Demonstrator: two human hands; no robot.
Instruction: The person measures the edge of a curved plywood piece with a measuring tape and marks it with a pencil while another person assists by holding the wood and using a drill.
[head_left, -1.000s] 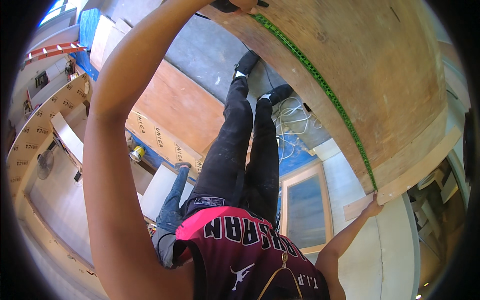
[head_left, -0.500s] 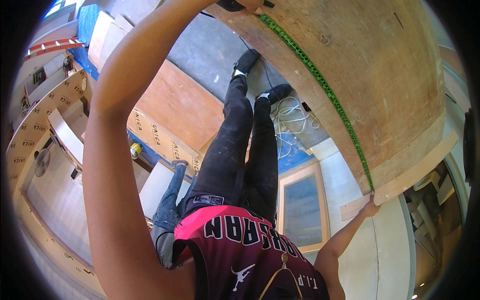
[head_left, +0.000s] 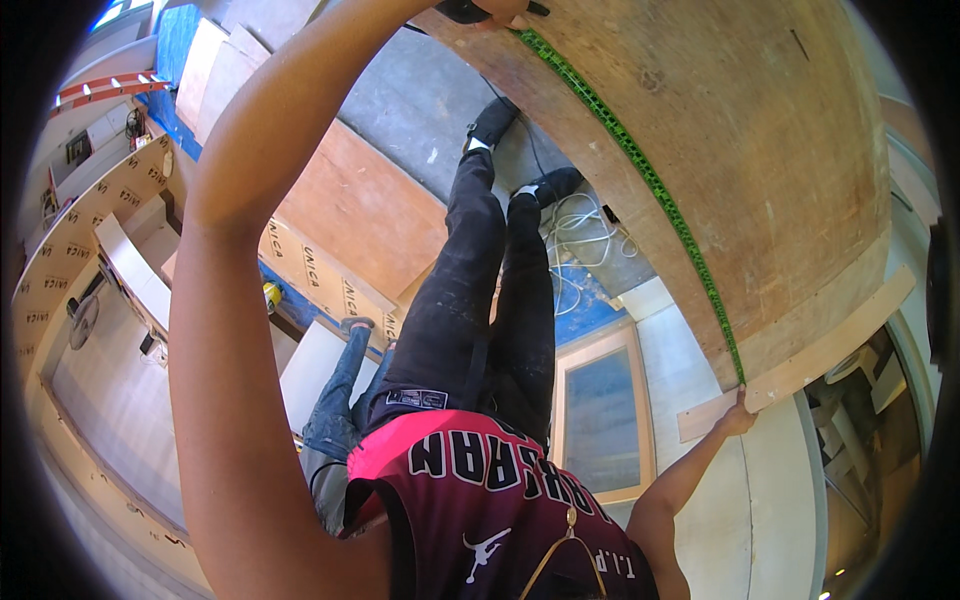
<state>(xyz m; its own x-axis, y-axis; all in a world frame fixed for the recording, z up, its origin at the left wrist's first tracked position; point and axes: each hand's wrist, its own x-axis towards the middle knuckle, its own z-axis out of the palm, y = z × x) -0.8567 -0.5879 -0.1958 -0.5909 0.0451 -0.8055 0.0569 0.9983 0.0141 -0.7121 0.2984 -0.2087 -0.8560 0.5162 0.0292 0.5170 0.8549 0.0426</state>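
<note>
Left hand (head_left: 497,8) at twelve o'clock is closed round a black case (head_left: 462,11), the long green measuring tape (head_left: 646,168) pinched by the right hand (head_left: 738,418) at four, seemingly kept taut across brown plywood (head_left: 770,180).

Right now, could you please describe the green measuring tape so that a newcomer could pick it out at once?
Find the big brown wooden panel at the upper right. The green measuring tape runs across it in a curve, from the dark case at the left hand down to the right hand. Bright green with dark markings, it stands out from the brown wood.
</note>
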